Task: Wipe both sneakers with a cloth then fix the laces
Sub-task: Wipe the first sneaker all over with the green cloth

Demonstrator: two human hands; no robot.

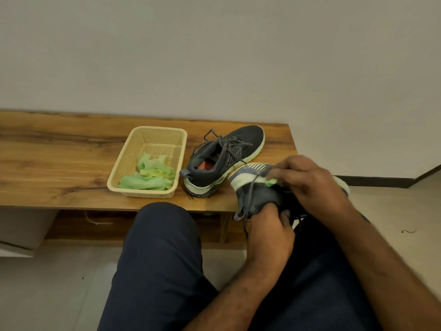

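A beige perforated plastic basket [133, 163] on the wooden table [59, 163] holds crumpled green cloths [150, 175]. Just right of it a dark grey knit sneaker [224, 158] stands upright, toe pointing away-right, laces loose. The left hand [269, 230] grips a second sneaker [257, 189], tipped sole-up over the lap; the right hand's [310, 182] fingers [276, 174] press a green cloth [272, 181] on its pale sole.

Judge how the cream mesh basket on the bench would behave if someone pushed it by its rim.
The basket looks like thin perforated plastic, so probably light and apt to slide on the smooth wooden bench. Its wide flat base makes tipping unlikely. The green cloths inside add little weight.
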